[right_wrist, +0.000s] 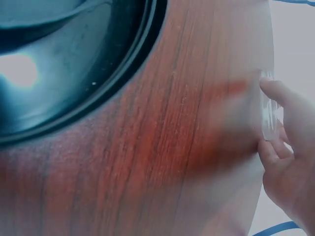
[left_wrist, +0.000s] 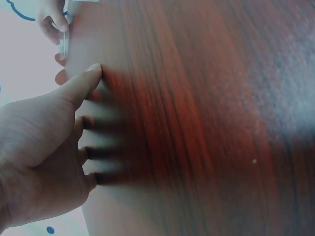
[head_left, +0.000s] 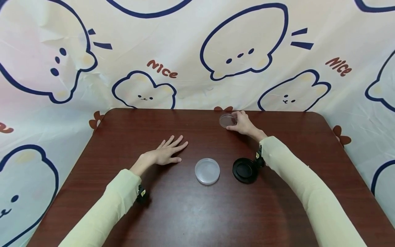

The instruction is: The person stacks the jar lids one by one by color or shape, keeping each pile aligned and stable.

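My right hand [head_left: 243, 124] pinches a shallow clear round dish [head_left: 227, 120] by its rim, close to the far edge of the table. In the right wrist view, the thumb and fingers sit on opposite sides of that dish [right_wrist: 268, 113]. My left hand [head_left: 166, 152] rests on the tabletop, fingers spread and holding nothing; its fingertips touch the wood in the left wrist view. Between the two arms lies a second clear round dish [head_left: 207, 171]. A black round dish-like piece [head_left: 245, 170] with a raised ring lies to its right, beside the right wrist.
The dark red-brown wooden table [head_left: 172, 212] has rounded far corners. Behind and beside it hangs a pale cloth [head_left: 191, 92] printed with cartoon outlines. The right forearm [head_left: 302, 185] reaches across the table's right side.
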The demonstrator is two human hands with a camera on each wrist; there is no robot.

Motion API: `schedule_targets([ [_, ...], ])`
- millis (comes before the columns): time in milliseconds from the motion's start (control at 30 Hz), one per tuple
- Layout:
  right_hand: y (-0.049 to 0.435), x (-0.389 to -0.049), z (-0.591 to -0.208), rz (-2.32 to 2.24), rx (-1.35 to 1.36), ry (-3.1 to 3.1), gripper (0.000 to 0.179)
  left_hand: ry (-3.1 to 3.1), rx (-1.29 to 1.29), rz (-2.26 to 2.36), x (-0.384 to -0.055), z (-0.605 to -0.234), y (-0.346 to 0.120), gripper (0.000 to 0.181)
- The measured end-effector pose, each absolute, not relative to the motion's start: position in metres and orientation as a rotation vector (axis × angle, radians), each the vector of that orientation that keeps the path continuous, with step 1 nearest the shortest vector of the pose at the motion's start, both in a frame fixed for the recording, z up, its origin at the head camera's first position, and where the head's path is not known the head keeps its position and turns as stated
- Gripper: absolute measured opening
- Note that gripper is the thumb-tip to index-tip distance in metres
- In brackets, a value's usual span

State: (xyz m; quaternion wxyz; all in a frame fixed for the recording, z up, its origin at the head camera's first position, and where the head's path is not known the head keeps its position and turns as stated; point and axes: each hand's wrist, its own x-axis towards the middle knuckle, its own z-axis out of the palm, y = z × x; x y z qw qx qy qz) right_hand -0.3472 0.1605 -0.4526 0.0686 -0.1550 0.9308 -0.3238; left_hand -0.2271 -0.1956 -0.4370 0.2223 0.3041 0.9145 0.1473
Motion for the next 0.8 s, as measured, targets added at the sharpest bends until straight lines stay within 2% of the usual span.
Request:
schedule_targets([
  [433, 0.161, -0.324, -0.449, -1.115, -0.629, 2.746, 0.078, 2.523, 0.85, 0.421, -0.229, -0.438, -0.195, 0.068],
  [800, 0.157, -0.284, -0.442, -1.207, -0.78, 2.609, 0.071, 2.53, 0.838, 0.411, -0.228, -0.439, -0.195, 0.068],
])
